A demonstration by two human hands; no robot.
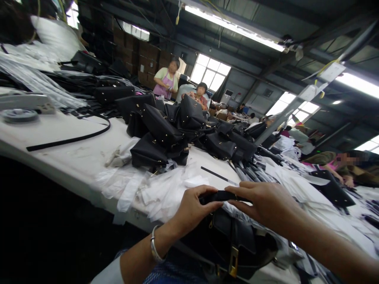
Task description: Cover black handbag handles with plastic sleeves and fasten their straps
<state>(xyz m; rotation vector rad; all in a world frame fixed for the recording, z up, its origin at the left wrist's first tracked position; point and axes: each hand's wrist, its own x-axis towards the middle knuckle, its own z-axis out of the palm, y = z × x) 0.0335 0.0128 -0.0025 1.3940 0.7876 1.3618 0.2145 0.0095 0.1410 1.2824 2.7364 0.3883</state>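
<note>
A short, dark black band (220,196) was smooth along its upper edge, slightly bowed and matte, with a small gold-coloured glint near its right end. Below it sat a black leather-look handbag (245,232) with a soft, slouching body, a narrow tab down its front and a slotted gold metal clasp (233,262) at the tab's end. Whether the band was joined to the bag could not be told, since the fingers covered its ends.

There was one band in hand, one handbag beneath it, one silver bangle (154,244) on the left wrist, one grey tape roll (20,115) at the far left, one long curved black strip (71,140) on the left of the white table (83,157) and one short straight black strip (214,173) beyond the hands. The heap of black handbags (160,124) on the far side overlapped too much to count. Crumpled white wrapping sheets (166,193) lay left of the hands.

The band was at the near edge of the table, stretched between the two hands. The left hand (192,209) pinched its left end between thumb and fingers; the right hand (263,197) gripped its right end the same way, the middle showing between the fingertips.
</note>
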